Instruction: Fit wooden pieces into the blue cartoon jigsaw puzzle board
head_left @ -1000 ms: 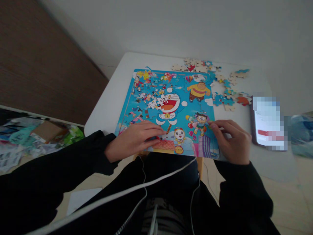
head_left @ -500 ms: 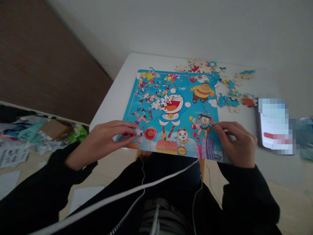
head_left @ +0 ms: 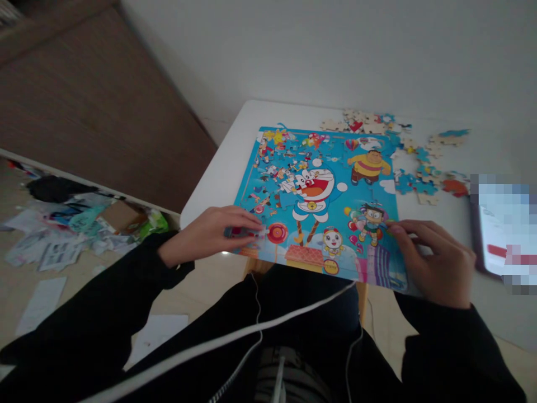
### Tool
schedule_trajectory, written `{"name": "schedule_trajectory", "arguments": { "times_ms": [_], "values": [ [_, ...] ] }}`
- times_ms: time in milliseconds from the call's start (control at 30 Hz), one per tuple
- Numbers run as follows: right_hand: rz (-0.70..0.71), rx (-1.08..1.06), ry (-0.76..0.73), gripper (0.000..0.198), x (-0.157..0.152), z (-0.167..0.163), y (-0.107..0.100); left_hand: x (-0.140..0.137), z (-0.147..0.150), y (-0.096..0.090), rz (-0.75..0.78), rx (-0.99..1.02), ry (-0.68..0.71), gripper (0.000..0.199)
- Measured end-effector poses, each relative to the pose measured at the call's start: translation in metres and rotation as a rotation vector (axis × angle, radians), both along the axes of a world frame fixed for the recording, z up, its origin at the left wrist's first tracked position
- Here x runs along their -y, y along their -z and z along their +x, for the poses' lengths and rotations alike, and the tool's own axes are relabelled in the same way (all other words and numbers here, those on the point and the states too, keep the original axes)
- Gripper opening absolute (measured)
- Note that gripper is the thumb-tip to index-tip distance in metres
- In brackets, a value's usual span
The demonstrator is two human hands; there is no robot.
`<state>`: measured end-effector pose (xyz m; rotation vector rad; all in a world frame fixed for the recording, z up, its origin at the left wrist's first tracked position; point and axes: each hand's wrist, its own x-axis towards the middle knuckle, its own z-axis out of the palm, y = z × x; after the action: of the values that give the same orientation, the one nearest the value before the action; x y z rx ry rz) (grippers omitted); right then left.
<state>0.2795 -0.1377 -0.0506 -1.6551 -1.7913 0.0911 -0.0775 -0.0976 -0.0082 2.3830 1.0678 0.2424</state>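
Mostly blue cartoon jigsaw puzzle (head_left: 323,196), nearly complete

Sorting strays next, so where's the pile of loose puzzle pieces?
In the head view, the loose puzzle pieces lie on the white table, off the puzzle board's far right corner.

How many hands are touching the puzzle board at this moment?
2. The left hand rests on the near-left corner of the puzzle board; the right hand rests on its near-right edge. None seems hidden.

One head-worn camera looks forward and steeply down, close over the table (head_left: 226,168).
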Motion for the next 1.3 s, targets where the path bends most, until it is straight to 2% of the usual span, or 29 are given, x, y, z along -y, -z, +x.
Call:
{"name": "schedule_trajectory", "arguments": {
  "times_ms": [233,400,500,600,833,967,1133,1300],
  "values": [
    [0.008,0.008,-0.004,0.013,0.0,0.0,0.0,-0.052,0.01,-0.004,-0.005,-0.007,-0.008,0.026],
    [0.014,0.022,-0.009,0.014,0.0,0.0,-0.001,-0.061,0.004,-0.004,0.048,-0.029,-0.081,0.029],
    [-0.001,0.022,-0.013,0.017,0.0,0.0,-0.001,-0.056,0.0,-0.004,0.055,-0.009,-0.166,0.031],
    [0.011,0.028,-0.017,0.017,0.0,0.0,-0.001,-0.048,-0.003,-0.008,0.038,-0.014,-0.179,0.03],
    [0.015,0.032,-0.028,0.014,-0.001,0.0,-0.002,-0.02,-0.016,-0.018,-0.064,-0.077,0.023,0.025],
    [0.023,0.039,-0.012,0.016,-0.001,0.0,-0.002,-0.002,-0.026,-0.01,-0.047,-0.066,0.005,0.024],
    [0.04,0.028,-0.017,0.015,0.0,0.001,-0.001,0.011,-0.036,0.005,0.058,0.028,-0.046,0.021],
    [0.029,0.024,-0.025,0.015,-0.001,0.0,0.0,0.019,-0.039,0.008,0.117,0.023,-0.004,0.021]
  ]
}}
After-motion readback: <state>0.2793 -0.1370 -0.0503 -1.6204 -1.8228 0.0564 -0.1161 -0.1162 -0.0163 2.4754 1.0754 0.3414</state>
